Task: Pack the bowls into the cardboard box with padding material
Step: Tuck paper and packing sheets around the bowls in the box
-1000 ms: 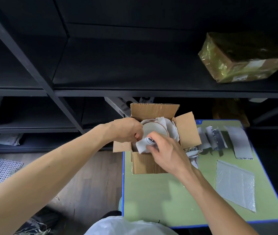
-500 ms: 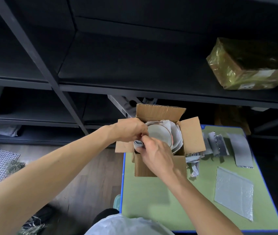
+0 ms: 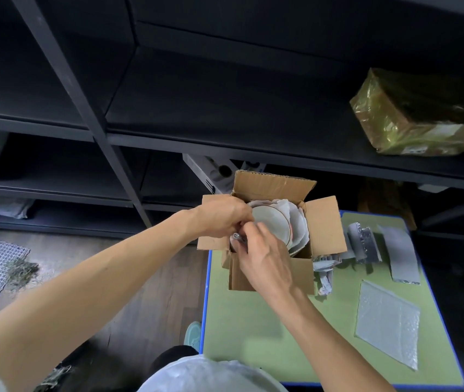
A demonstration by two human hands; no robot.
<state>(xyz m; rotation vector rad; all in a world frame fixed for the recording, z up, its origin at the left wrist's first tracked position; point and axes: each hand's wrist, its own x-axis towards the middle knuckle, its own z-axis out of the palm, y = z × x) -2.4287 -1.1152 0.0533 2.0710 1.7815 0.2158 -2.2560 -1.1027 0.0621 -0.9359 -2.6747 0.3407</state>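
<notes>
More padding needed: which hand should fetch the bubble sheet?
Likely right. The bubble sheet lies right of the cardboard box, on the right hand's side once it releases the padding roll; the left hand, at the left flap, would cross over.

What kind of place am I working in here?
Probably a stockroom or packing area: dark metal shelving holding a wrapped parcel, and a green table with bubble-wrap sheets beside the open cardboard box.

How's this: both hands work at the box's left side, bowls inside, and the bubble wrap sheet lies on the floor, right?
No. The head view shows the bubble wrap sheet on the table, not the floor. The left hand and right hand do work at the left side of the box, bowls inside.
</notes>
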